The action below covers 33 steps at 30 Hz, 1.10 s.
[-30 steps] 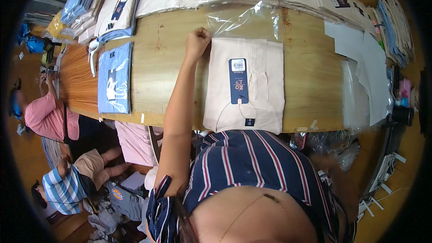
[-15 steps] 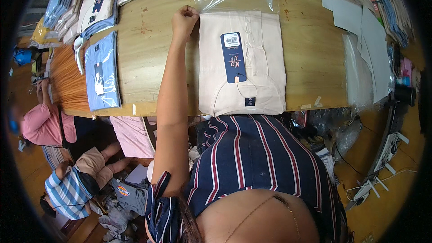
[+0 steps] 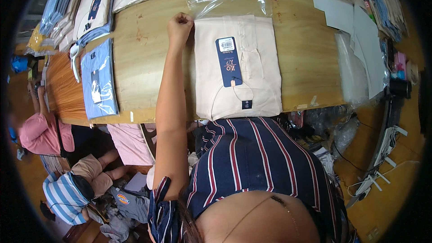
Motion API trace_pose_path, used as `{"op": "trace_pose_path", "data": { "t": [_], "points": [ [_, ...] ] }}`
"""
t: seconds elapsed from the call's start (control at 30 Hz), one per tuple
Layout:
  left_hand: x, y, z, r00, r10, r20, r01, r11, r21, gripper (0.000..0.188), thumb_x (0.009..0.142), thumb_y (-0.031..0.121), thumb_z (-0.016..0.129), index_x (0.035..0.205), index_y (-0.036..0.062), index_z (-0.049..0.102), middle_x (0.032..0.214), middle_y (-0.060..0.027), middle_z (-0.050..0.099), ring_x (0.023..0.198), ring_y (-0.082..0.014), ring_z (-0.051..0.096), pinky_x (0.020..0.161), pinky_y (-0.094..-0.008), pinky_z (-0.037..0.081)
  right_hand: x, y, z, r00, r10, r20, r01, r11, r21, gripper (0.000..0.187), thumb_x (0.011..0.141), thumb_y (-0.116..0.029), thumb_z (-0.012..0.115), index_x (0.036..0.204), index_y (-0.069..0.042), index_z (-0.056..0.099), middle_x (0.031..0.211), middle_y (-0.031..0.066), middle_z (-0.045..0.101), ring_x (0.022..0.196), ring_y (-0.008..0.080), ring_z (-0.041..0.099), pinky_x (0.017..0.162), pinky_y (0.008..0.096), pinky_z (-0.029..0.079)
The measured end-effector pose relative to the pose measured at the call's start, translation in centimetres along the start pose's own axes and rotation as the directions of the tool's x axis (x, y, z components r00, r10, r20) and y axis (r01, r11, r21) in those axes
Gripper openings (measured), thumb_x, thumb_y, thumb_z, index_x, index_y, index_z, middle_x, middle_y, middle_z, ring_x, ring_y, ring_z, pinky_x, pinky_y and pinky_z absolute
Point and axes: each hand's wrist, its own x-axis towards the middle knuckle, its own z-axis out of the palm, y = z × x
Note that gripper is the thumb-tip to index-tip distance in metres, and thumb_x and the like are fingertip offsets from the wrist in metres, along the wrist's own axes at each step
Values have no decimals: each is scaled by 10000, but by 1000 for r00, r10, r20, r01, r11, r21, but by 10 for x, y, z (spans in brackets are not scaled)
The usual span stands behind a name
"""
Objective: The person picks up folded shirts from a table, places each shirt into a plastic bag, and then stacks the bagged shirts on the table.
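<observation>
A folded cream shirt (image 3: 265, 85) lies on the wooden table in front of me, collar toward my body. Tied to it by a looped string is a dark blue hang tag (image 3: 230, 63) with a white label. My left hand (image 3: 180, 29) is closed in a pinch at the shirt's far left corner. Whether its fingertips hold the fabric or thin plastic cannot be made out. Just beyond the shirt's far edge lies a clear plastic bag (image 3: 229, 0). My right hand does not show.
A bagged blue shirt (image 3: 105, 81) and a white spoon-shaped object (image 3: 75, 60) lie at the left. Stacked shirts (image 3: 92, 9) line the far side. White sheets (image 3: 360, 40) and clear plastic (image 3: 348, 72) lie right. Other people (image 3: 42, 130) sit at lower left.
The view has shifted slightly, so the table and shirt sit a little lower and further left. My left hand stays pinched at the same corner of the shirt.
</observation>
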Motion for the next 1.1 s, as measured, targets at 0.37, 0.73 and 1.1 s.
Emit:
{"op": "trace_pose_path", "data": {
  "t": [0.37, 0.73, 1.1],
  "points": [
    [-1, 0, 0, 998, -46, 35, 45, 999, 5, 60, 682, -44, 537, 701, 13, 540, 658, -2, 527, 619, -78, 472, 578, -204, 380, -12, 1, -3, 996, 29, 83, -22, 996, -86, 233, 754, -173, 489, 946, -59, 554, 944, 179, 560, 901, 287, 531, 754, 425, 398],
    [-1, 9, 4, 999, 46, -12, -44, 994, 100, 38, 671, -4, 545, 704, 7, 558, 636, -34, 550, 595, -97, 492, 567, -224, 395, 109, -152, -120, 564, -560, -606, 624, 770, -131, 273, 699, -123, 599, 939, -11, 535, 729, 140, 531, 627, 270, 516, 592, 340, 424],
    [7, 28, 1, 996, 11, 85, -27, 982, 188, 83, 634, -35, 509, 686, 7, 560, 591, -56, 548, 558, -100, 485, 554, -237, 401, 257, -271, -145, 528, -366, -766, 813, 478, 332, 290, 676, -57, 644, 953, -28, 560, 734, 70, 606, 579, 101, 541, 538, 241, 444]
  ]
}}
